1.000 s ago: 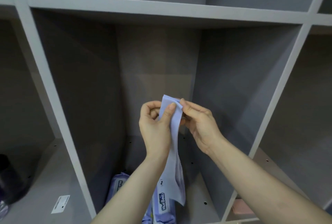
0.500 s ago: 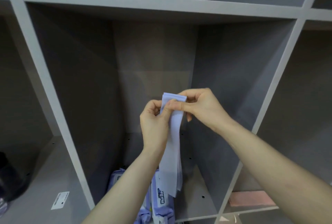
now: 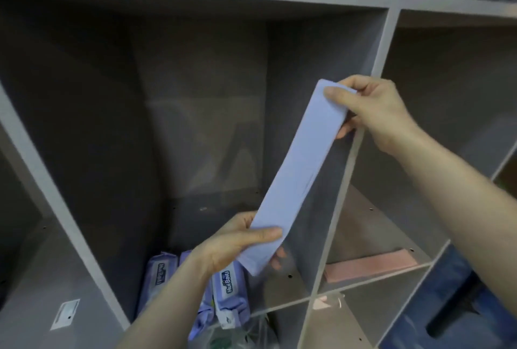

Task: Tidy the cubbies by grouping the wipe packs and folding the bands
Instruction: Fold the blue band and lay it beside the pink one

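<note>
A long pale lilac band [image 3: 302, 169] is stretched flat on a slant in front of the middle cubby. My right hand [image 3: 372, 113] pinches its upper end near the right divider. My left hand [image 3: 237, 242] grips its lower end, thumb on top. Below my left forearm, three purple wipe packs [image 3: 229, 295] stand side by side on the floor of the middle cubby. A folded pink band [image 3: 372, 266] lies flat in the cubby to the right.
Grey shelf dividers [image 3: 349, 152] frame the cubbies. A white label [image 3: 65, 315] is stuck on the floor of the left cubby. A clear plastic bag [image 3: 246, 334] shows in the cubby below. Blue fabric [image 3: 447, 306] sits at the lower right.
My hands have parted: the right one rose to the right with the band's top, the left slid down to its bottom end. The band went from hanging to stretched taut.
</note>
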Available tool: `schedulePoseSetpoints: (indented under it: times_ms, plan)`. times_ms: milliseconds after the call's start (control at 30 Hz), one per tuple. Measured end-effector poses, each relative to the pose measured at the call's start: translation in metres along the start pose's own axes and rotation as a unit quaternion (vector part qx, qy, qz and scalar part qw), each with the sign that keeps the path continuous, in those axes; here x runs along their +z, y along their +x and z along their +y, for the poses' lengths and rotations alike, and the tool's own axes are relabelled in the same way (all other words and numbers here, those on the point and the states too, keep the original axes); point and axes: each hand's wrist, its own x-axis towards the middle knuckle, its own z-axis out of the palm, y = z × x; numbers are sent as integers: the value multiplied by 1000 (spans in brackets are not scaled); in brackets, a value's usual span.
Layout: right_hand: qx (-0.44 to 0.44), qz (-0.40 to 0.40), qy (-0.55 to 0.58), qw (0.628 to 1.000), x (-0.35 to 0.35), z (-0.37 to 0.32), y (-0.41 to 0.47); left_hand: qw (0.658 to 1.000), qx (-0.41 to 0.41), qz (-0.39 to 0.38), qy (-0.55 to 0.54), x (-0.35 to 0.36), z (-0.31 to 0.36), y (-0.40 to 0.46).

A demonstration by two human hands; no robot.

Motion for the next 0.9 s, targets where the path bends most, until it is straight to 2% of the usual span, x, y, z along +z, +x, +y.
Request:
schedulePoseSetpoints:
  times_ms: [233,400,533,633,767,900]
  plan:
    - [75,14,-15,997,-99,44,-30,998,-23,39,32,17,-14,12]
    - [153,20,12,988,-169,102,-49,983,25,179,15,59,-24,34]
    - [210,29,53,976,-223,151,-59,969,65,234,48,109,-36,66]
    - [239,46,45,969,-262,188,-63,954,75,284,55,148,-49,101]
    - [291,54,-8,955,-307,249,-64,917,59,389,62,185,-68,157]
    - [334,52,-24,941,-310,308,-57,883,14,462,78,177,-98,211]
